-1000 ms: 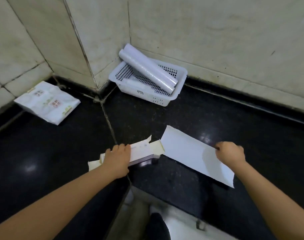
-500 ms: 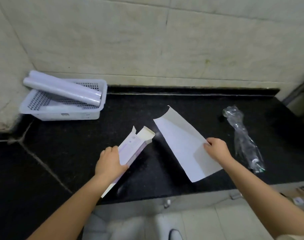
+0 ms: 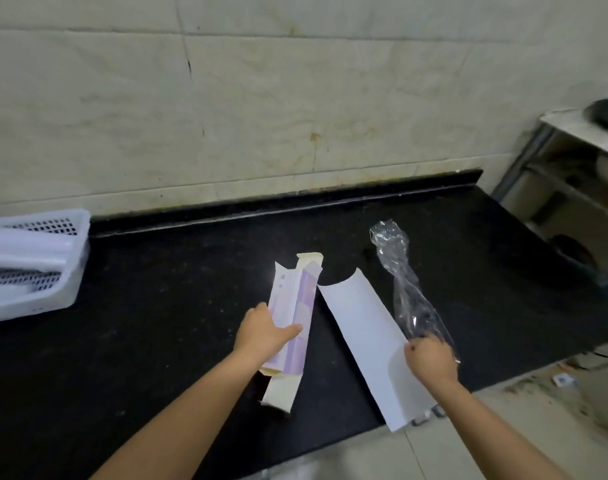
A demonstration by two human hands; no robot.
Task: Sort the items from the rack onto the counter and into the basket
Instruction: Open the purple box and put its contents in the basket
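My left hand (image 3: 264, 332) grips a long open carton (image 3: 293, 311), white with purple print, its end flaps loose, held over the black counter (image 3: 150, 306). My right hand (image 3: 430, 358) pinches the right edge of a curled white sheet (image 3: 364, 337) that reaches past the counter's front edge. The same hand touches the near end of a crumpled clear plastic wrapper (image 3: 399, 282) lying just right of the sheet; whether it grips the wrapper I cannot tell. A white perforated basket (image 3: 46, 289) sits at the far left with white rolls (image 3: 21, 251) in it.
A tiled wall backs the counter. At the right, beyond the counter's end, stands a metal rack (image 3: 555, 161) with a dark round object on top. Pale floor tiles with small debris lie below the front edge.
The view has swung right, so the basket sits at the left edge and the rack appears. Both hands carried the carton and sheet rightward; my right hand now reaches the plastic wrapper.
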